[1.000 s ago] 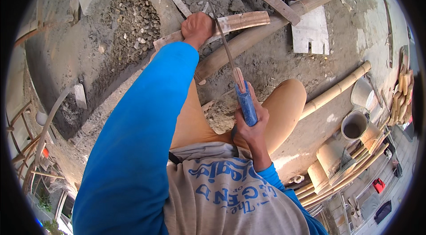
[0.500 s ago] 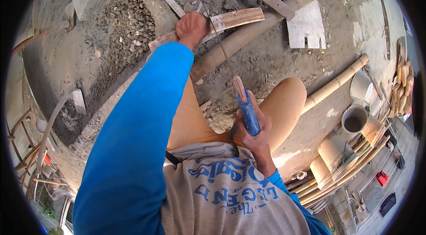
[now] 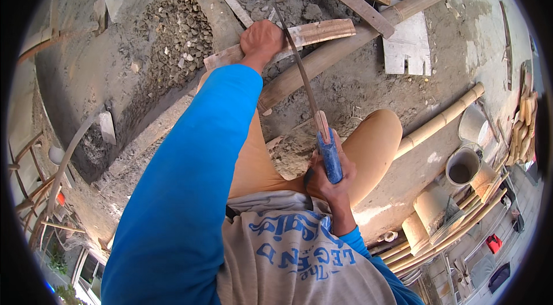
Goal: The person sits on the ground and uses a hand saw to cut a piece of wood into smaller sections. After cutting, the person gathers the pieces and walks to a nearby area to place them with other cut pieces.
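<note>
My right hand (image 3: 334, 176) is closed round the blue-wrapped handle of a hand saw (image 3: 307, 80). Its long narrow blade points away from me and crosses a wooden plank (image 3: 317, 32) just right of my left hand. My left hand (image 3: 262, 41) is closed on that plank, bearing down on it from above. Beneath the plank's right part runs a thick bamboo pole (image 3: 322, 56), lying slantwise on the dirt. Whether the teeth have entered the wood cannot be made out.
Another narrow board (image 3: 345, 0) rests across the bamboo's far part, near a notched pale panel (image 3: 408, 46). A gravel heap (image 3: 175, 28) lies at far left. On the right are a bucket (image 3: 462, 165), a bamboo pole (image 3: 440, 122) and a stack of wood pieces (image 3: 524, 112).
The saw and my right hand have shifted slightly toward me along the stroke, with the blade still across the plank. The whole view has moved a little; my left hand keeps its grip.
</note>
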`<move>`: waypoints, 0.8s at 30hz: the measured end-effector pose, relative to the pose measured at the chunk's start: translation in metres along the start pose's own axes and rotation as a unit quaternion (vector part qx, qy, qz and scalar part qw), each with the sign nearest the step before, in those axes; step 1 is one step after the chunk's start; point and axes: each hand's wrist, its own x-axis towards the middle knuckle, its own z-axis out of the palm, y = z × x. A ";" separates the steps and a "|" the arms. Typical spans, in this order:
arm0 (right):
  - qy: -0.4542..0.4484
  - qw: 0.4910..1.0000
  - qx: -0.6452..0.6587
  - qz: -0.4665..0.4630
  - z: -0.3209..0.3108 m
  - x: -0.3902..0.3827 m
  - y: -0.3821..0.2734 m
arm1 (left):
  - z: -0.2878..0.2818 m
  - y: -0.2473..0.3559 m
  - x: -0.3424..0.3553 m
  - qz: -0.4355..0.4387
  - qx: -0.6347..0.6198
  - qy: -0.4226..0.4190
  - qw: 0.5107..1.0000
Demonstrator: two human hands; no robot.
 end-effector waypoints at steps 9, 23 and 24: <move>-0.019 0.999 0.044 0.006 -0.010 -0.011 -0.014 | -0.009 0.004 0.003 -0.053 -0.029 -0.007 0.998; -0.019 0.999 0.045 0.013 -0.003 0.019 -0.024 | -0.006 0.009 -0.005 -0.045 -0.019 0.009 0.999; -0.025 0.998 0.047 0.014 -0.003 0.022 -0.018 | -0.004 0.006 -0.003 -0.047 -0.013 0.009 0.999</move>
